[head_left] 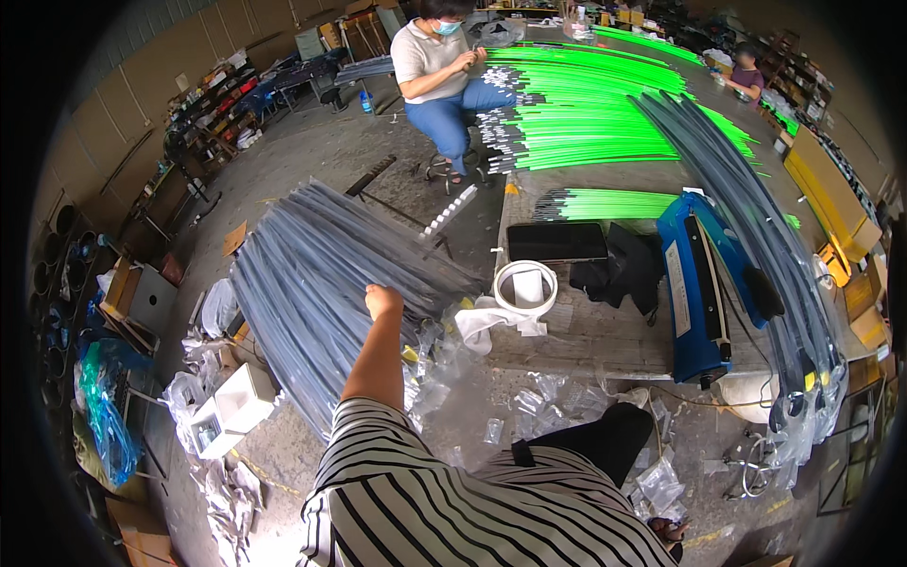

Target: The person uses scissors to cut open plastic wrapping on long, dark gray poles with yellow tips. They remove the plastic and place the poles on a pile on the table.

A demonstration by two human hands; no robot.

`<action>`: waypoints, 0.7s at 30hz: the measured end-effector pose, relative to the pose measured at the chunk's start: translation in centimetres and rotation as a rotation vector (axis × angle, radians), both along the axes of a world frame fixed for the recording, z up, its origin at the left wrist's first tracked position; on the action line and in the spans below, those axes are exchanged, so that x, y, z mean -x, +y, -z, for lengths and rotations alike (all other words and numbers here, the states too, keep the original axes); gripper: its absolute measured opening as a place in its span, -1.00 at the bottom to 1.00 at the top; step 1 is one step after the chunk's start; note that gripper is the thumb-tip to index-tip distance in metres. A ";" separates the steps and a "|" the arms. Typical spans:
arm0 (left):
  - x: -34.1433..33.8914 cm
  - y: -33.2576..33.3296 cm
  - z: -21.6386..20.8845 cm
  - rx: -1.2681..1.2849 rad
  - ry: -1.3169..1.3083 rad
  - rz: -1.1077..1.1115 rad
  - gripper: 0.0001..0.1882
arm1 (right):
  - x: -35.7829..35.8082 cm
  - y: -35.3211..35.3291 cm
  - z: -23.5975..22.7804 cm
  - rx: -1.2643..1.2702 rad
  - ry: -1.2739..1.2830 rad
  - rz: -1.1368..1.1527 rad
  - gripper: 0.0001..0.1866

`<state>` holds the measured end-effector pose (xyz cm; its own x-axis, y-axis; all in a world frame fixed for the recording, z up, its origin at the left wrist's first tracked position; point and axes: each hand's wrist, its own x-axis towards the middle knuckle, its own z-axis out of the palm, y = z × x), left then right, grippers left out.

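My left hand reaches forward over a wide bundle of long grey rods in clear plastic sleeves. Its fingers are curled closed against the bundle; what lies inside them is hidden. Only my left arm, in a black-and-white striped sleeve, shows; my right hand is out of sight. Beside the bundle's right end, a white ring-shaped roll sits on the corner of the worktable, with white cloth-like material hanging next to it.
Bright green rods cover the far table, where a masked person sits. A blue sealing machine and sleeved grey rods occupy the right side. A dark flat tray lies nearby. Plastic scraps litter the floor; a white box stands left.
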<state>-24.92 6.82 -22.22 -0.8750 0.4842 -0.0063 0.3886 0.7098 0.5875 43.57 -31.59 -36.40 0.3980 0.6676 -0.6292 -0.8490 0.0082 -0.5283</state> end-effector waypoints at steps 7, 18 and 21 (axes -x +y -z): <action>3.8 4.7 5.2 0.217 0.053 0.175 -0.54 | 2.2 -0.6 0.4 0.044 -0.105 0.246 -0.34; 2.4 6.4 -4.2 -0.294 0.238 0.126 -0.58 | 4.9 1.3 -5.9 0.033 0.191 0.469 -0.38; -2.2 7.3 -12.2 -0.795 0.369 0.222 -0.80 | 5.0 1.7 -6.1 0.007 0.121 0.339 -0.36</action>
